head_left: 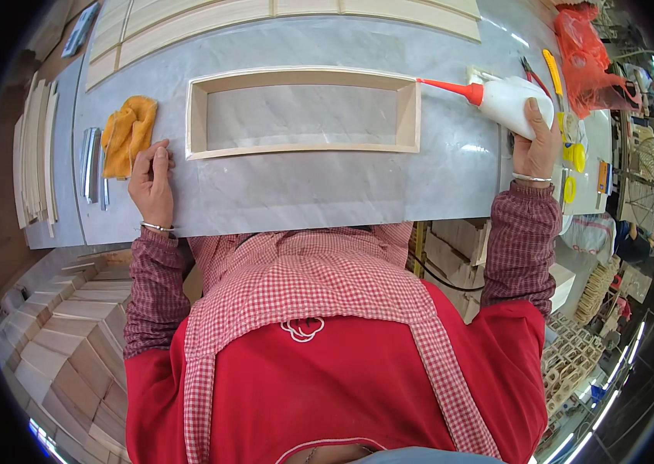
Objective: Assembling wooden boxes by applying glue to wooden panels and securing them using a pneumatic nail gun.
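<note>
A rectangular pale wooden frame [304, 148] lies on the grey marbled table in front of me. My right hand [537, 147] is wrapped round a white squeeze bottle [516, 104], the kind used for glue. The bottle is tilted, and its long red nozzle [451, 87] points left, with the tip at the frame's far right corner. Off the frame's left side, my left hand [152, 182] rests at the table with its fingers curled together and nothing visible in them. Just beyond those fingers lies a crumpled orange-yellow cloth [127, 138].
Metal strips [91, 166] lie left of the cloth, and wooden strips [37, 155] are stacked at the table's left end. Pale boards [288, 15] cover the far side. Right of the bottle are a yellow-handled cutter [553, 71], pliers [532, 73] and a red plastic bag [586, 58].
</note>
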Action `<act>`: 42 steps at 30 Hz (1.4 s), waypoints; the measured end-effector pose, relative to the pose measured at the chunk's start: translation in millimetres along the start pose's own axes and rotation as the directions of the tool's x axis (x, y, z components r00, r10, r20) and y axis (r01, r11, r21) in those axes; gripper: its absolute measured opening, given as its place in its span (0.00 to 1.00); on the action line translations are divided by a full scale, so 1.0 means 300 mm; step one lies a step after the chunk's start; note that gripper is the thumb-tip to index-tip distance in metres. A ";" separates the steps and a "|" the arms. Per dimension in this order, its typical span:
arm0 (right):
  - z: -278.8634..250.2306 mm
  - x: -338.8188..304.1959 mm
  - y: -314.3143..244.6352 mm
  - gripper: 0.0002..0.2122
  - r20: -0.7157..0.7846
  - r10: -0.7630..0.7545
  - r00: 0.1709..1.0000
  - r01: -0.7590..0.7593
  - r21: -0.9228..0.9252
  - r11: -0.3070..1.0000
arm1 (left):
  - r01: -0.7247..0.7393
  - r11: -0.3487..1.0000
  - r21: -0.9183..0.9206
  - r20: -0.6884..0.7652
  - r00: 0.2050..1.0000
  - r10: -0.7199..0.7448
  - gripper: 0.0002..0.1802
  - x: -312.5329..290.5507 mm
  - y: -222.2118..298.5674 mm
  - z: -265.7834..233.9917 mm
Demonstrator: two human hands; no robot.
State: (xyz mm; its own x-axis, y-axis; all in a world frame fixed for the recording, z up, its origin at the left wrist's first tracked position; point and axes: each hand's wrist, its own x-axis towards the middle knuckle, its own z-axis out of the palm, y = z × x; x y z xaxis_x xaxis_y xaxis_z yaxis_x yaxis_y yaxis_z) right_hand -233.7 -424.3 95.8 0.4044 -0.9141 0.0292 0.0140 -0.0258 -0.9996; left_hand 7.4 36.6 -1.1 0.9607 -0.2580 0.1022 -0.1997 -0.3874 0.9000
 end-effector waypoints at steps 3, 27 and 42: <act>0.000 -0.025 -0.002 0.23 -0.014 0.023 1.000 -0.022 0.024 0.999 | 0.001 1.000 0.009 -0.001 1.000 -0.001 0.10 -0.003 0.003 0.002; 0.245 -0.403 -0.035 0.21 0.233 0.088 0.968 -0.127 0.157 0.979 | -0.092 0.994 -0.051 -0.088 0.992 0.088 0.08 0.000 0.003 0.013; 0.634 -0.500 -0.049 0.21 0.477 0.061 0.877 -0.061 -0.015 0.998 | -0.122 0.982 -0.145 -0.091 0.990 0.110 0.08 -0.001 -0.015 0.004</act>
State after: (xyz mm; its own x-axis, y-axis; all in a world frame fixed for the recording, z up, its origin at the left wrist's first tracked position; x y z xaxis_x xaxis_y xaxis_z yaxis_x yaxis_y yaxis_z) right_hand -120.8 -209.8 106.5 0.7917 -0.6099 -0.0343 -0.0246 0.0244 -0.9994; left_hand 7.8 37.5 -5.7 0.9465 -0.2175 0.2382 -0.2854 -0.2203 0.9327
